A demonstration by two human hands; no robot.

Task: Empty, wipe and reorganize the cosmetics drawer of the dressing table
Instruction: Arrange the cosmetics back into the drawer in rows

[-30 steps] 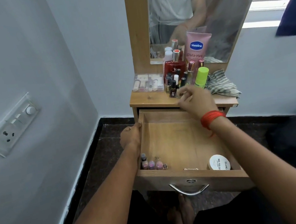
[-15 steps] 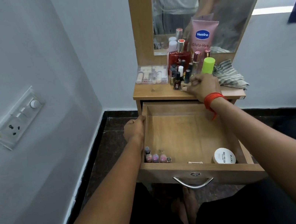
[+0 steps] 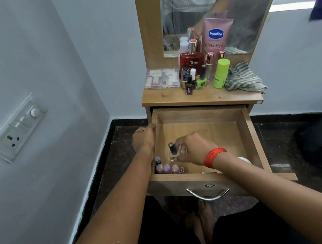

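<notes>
The wooden drawer (image 3: 249, 129) of the dressing table stands pulled out. My right hand (image 3: 191, 148) is inside it near the front left, shut on a small clear nail polish bottle (image 3: 172, 151) with a black cap, held upright. Just in front of that bottle a row of small pink and purple bottles (image 3: 166, 168) stands along the drawer's front wall. My left hand (image 3: 143, 138) grips the drawer's left edge. A white round jar (image 3: 245, 159) sits at the front right, mostly hidden by my right wrist. Several cosmetics (image 3: 196, 72) stand on the tabletop.
A pink Vaseline tube (image 3: 216, 32) leans against the mirror (image 3: 244, 13). A clear palette box (image 3: 161, 79) lies on the tabletop's left, a striped cloth (image 3: 244, 79) on its right. A wall with a switch panel (image 3: 17, 127) is close on the left. My bare feet (image 3: 202, 227) are under the drawer.
My right hand left the tabletop cluster and came down into the drawer's front left with a small black-capped bottle. My left hand stayed on the drawer's edge.
</notes>
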